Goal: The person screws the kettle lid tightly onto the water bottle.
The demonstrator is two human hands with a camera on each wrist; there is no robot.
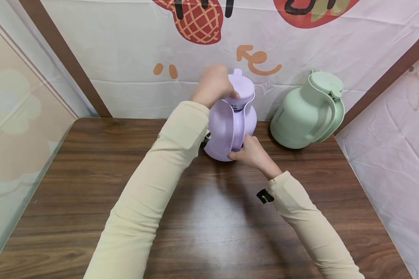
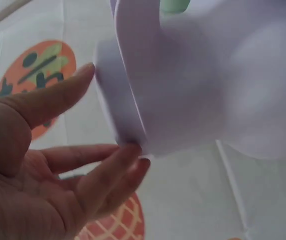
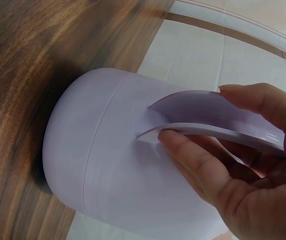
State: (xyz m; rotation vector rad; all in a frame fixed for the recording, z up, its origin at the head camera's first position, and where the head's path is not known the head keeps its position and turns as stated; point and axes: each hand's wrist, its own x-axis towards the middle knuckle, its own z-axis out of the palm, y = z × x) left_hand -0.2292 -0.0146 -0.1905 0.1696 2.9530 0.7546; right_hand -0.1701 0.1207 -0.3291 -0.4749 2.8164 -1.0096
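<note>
Grips lilac thermal jug (image 1: 220,124) by its handle (image 3: 223,115) with right hand (image 1: 251,153), pinches its lid (image 1: 242,86) with left hand (image 1: 213,83). Has it standing at rear of dark wood-grain counter (image 1: 90,193), left of mint-green thermal jug (image 1: 302,116). Faces creased white printed backdrop (image 1: 125,50) with brown strips (image 1: 68,58).

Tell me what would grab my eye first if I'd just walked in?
Probably the lilac jug near the far edge of the wooden table, with the left hand at its lid and the right hand gripping its handle. To its right stands a pale green jug. Behind them, bold red prints stand out on the pale backdrop.
</note>
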